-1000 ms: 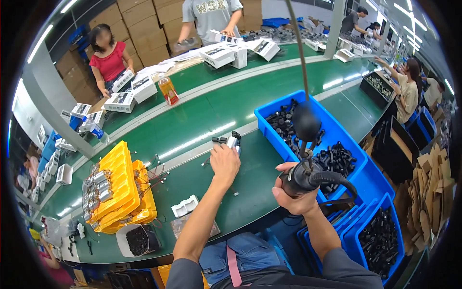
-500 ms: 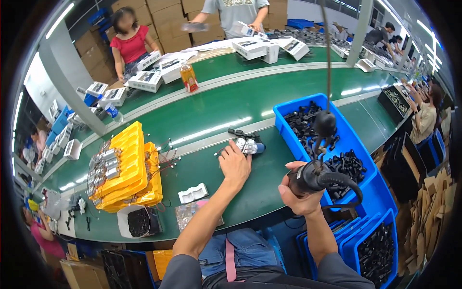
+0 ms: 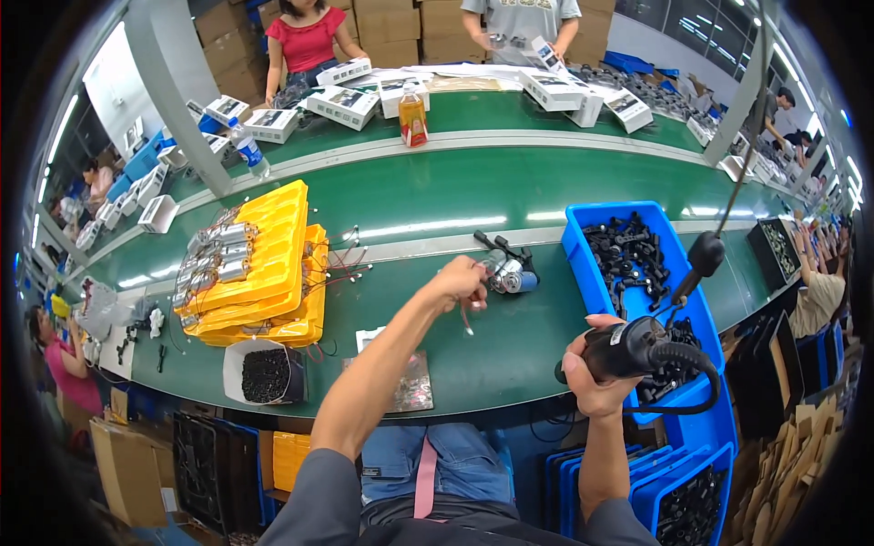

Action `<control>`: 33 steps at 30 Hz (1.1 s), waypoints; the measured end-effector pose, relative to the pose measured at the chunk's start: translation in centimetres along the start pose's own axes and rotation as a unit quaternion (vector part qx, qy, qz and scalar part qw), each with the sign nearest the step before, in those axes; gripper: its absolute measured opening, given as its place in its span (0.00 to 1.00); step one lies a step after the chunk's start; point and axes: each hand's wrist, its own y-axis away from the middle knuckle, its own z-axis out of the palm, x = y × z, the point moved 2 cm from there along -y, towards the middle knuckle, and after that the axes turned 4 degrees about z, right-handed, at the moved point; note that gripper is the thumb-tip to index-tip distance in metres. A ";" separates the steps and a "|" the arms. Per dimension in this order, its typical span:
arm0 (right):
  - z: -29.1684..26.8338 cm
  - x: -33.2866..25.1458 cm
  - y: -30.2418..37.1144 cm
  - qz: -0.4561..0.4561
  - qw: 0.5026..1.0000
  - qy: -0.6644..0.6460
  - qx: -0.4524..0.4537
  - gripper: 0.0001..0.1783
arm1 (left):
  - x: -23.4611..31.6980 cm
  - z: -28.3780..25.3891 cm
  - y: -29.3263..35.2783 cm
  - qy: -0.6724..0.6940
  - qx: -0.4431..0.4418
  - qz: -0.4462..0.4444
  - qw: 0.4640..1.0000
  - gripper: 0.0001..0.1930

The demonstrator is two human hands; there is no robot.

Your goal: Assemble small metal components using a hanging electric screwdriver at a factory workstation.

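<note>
One long green table (image 3: pixel 510 364) carries a blue bin (image 3: pixel 587 273) of black parts (image 3: pixel 628 250) toward the right and stacked yellow trays (image 3: pixel 291 246) toward the left. Near the bin's closer end, a black tool (image 3: pixel 624 350) is wrapped in the right hand (image 3: pixel 596 391). The left hand (image 3: pixel 460 282), fingers curled, is beside some silver cylinders (image 3: pixel 505 273) and black fittings (image 3: pixel 492 241) mid-table; what it pinches, if anything, cannot be told.

Head-worn fisheye (one view) — looking down and forward over the nearby hands (image 3: pixel 461 280) and bench (image 3: pixel 492 371).
</note>
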 end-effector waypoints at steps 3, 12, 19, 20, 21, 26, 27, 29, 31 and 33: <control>-0.4 0.8 -0.4 -0.006 1.000 0.014 0.010 0.27 | 2.6 -0.8 -0.7 0.071 -0.035 -0.049 0.996 0.10; -0.8 1.6 -2.6 -0.004 0.999 0.037 -0.017 0.29 | 10.1 -4.9 -8.1 0.094 -0.065 -0.139 0.984 0.09; -1.0 2.8 -3.4 -0.017 0.998 0.057 -0.024 0.28 | 14.0 -9.9 -17.2 0.043 0.053 -0.071 0.995 0.06; -1.0 2.9 -3.4 -0.009 0.999 0.050 -0.017 0.28 | 13.6 -10.9 -18.5 0.019 0.079 -0.043 0.996 0.07; -0.9 3.0 -3.4 0.000 0.999 0.042 -0.010 0.28 | 12.2 -11.6 -19.6 0.022 0.080 -0.042 0.996 0.07; -0.4 3.4 -4.0 -0.013 1.000 0.003 -0.020 0.28 | 2.5 -13.8 -22.4 -0.232 0.243 0.131 0.933 0.11; 0.7 3.3 -4.1 -0.011 0.999 -0.030 -0.030 0.28 | -1.8 -17.7 -22.8 -0.306 0.270 0.159 0.899 0.13; -0.5 3.7 -4.0 0.001 1.000 -0.022 -0.007 0.28 | 0.2 -11.2 -20.6 -0.377 0.205 0.046 0.902 0.16; -0.5 3.5 -3.9 -0.004 1.000 -0.001 -0.007 0.28 | 1.9 -10.1 -17.7 -0.356 0.128 -0.037 0.925 0.17; -0.1 3.2 -4.0 -0.015 0.999 0.033 -0.014 0.27 | 1.4 -10.9 -14.9 -0.329 0.064 -0.124 0.934 0.18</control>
